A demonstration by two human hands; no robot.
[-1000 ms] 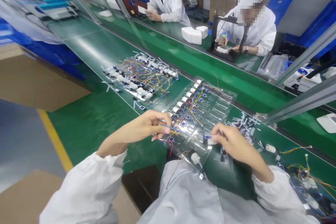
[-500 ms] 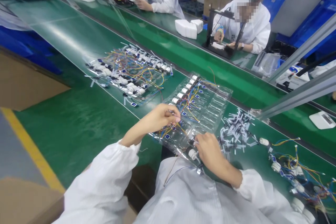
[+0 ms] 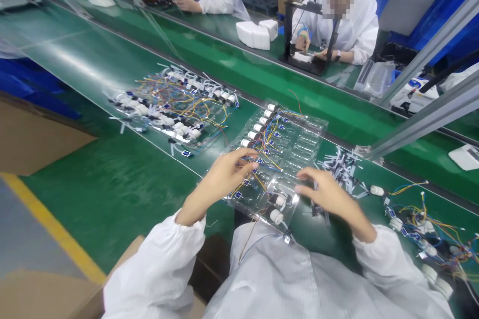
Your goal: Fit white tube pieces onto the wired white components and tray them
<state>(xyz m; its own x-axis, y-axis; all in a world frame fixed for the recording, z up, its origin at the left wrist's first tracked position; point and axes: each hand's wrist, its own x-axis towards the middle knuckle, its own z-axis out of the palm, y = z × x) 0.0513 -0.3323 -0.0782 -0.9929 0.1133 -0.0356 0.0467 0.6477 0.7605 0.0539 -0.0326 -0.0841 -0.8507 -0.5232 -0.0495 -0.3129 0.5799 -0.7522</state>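
Note:
A clear plastic tray with moulded slots lies on the green bench in front of me. Along its far left side runs a row of white-and-black cylindrical parts with coloured wires and small blue-and-white tags. My left hand hovers over the tray's left part, thumb and forefinger apart, with nothing visible between them. Past the tray's right edge, my right hand is open and empty, close to a heap of grey-white strips. Two more white cylinders, one a wired cylinder, sit at the tray's near end.
To the left stands another batch of wired cylinders. Loose wired cylinders lie at the right. A metal post slants up beyond the strips. Across the bench, a co-worker sits behind a black frame.
My right hand has let go of a cylinder at the tray's near right corner and moved up and right, opening. The left hand's fingers have parted.

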